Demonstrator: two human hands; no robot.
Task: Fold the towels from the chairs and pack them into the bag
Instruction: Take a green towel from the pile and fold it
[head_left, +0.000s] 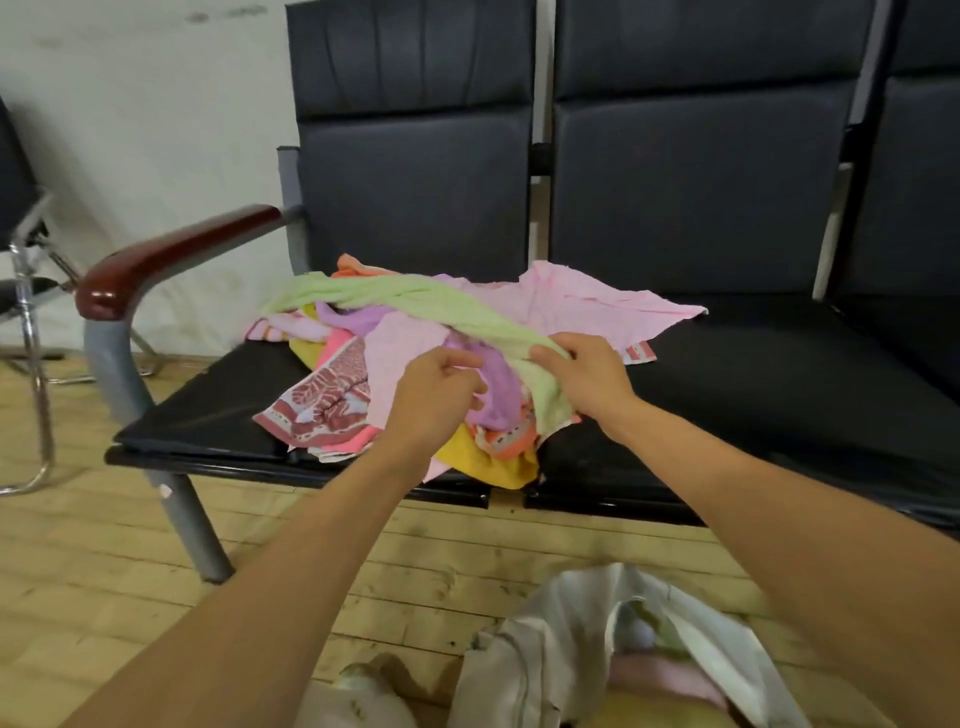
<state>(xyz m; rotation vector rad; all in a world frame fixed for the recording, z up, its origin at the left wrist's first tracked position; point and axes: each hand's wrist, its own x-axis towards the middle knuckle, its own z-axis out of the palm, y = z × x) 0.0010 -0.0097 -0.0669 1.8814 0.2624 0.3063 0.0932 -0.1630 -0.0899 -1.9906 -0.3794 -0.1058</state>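
A black bench carries a loose pile of towels on its armrest-end seat, spilling over the front edge. On the floor below that edge, a white bag gapes open with pink and yellow cloth inside, likely kept within reach for packing. The right hand grips a green towel draped over the heap. The left hand pinches a purple towel beneath, apparently to part them.

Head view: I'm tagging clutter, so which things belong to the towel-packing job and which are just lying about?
Job: pile of towels, green towel gripped by the right hand, purple towel pinched by the left hand, white bag on the floor, black seats.
Lying about: chrome chair at the left.
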